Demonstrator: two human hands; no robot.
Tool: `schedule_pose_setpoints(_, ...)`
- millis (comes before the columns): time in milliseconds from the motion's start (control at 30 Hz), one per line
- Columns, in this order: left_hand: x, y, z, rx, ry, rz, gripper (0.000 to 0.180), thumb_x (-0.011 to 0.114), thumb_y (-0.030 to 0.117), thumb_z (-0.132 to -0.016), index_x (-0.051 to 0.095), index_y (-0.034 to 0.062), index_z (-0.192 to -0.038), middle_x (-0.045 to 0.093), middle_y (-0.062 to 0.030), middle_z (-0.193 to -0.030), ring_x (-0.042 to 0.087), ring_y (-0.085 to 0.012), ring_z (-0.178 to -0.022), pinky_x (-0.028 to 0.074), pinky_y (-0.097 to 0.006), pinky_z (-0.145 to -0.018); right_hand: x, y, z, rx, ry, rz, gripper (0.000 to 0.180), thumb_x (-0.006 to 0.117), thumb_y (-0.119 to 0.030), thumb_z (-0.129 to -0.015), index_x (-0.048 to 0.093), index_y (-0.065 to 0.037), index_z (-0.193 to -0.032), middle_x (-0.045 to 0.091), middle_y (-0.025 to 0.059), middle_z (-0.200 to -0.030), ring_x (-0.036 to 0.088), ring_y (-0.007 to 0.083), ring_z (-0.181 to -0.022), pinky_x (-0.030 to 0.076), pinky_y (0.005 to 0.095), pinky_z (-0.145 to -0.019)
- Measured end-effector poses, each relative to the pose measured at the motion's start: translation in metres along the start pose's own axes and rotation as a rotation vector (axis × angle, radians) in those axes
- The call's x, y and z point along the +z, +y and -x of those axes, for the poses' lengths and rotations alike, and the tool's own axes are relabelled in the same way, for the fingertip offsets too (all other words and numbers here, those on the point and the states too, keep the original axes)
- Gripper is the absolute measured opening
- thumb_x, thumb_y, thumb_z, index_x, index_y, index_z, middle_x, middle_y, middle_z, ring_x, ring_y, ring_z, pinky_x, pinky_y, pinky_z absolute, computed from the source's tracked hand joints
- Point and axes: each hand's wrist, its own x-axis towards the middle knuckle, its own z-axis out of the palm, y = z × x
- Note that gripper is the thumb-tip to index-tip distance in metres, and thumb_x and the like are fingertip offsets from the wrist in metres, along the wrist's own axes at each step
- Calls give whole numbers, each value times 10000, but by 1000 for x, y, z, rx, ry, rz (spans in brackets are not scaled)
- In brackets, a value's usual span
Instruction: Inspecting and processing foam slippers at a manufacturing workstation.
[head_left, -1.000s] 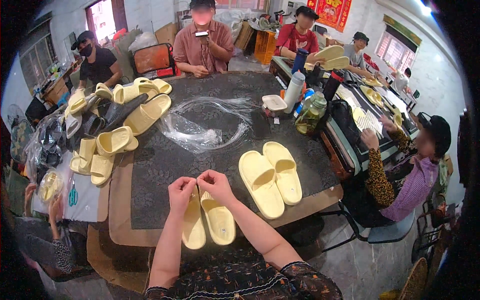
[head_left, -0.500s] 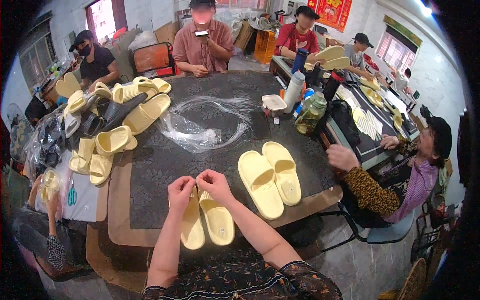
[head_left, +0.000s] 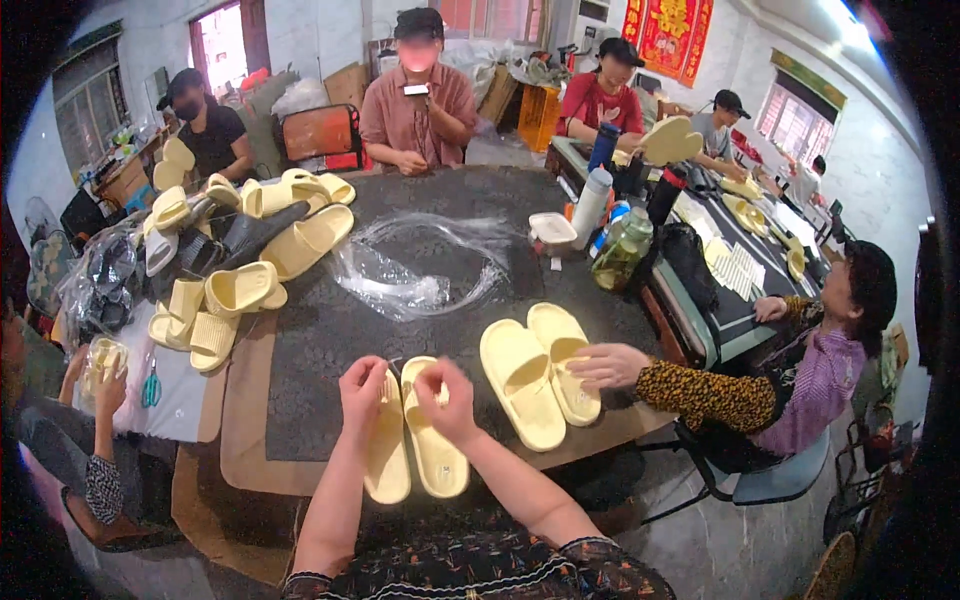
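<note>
A pair of pale yellow slide slippers lies at the table's near edge, a left slipper [head_left: 388, 460] and a right slipper [head_left: 440, 462], side by side with toes pointing away from me. My left hand [head_left: 364, 395] is closed in a pinch over the left one's front strap; what lies between the fingertips is too small to make out. Above the other slipper's strap, my right hand [head_left: 447, 402] has its fingers curled in, slightly blurred. Ahead lies a looped bundle of thin clear plastic strands [head_left: 425, 285]. To the right sits another yellow pair [head_left: 525, 390], which a co-worker's hand [head_left: 610, 366] touches.
A heap of yellow and black slippers [head_left: 240, 285] covers the table's left side, with teal scissors [head_left: 151, 388] nearby. Several bottles [head_left: 622, 250] and a lidded tub [head_left: 552, 232] stand at the back right. Co-workers sit or stand around the dark-topped table [head_left: 320, 390].
My hands, earlier pinched together above the slippers, have moved apart, the right one to the right and down. The co-worker's hand at right has reached onto the second pair.
</note>
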Motion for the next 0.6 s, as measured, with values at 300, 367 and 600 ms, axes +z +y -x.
schedule_pose_setpoints(300,37,139,29,582,-320,118,502,530,511,-886,624,22,-950,567,-50,-840,515,-195,-834,427,-323,-787,-34,-26,60,302,-618,673,387,642,-438,-845,649,-53,-885,648,121,-770,634,302,-677,508,399,-617)
schedule_pose_setpoints(367,58,205,63,663,-513,130,633,469,665,-855,619,52,-895,584,-66,-835,510,-241,-843,417,-346,-811,-30,-27,56,348,-610,759,572,576,-557,-843,606,-31,-1065,657,173,-934,648,341,-816,520,446,-703)
schedule_pose_setpoints(600,102,318,150,881,-1052,715,733,323,676,-898,660,27,-949,567,-343,-1153,504,-450,-1105,356,-508,-962,10,-15,37,301,-808,943,611,589,-622,-793,624,-14,-835,651,162,-776,645,303,-710,513,422,-650)
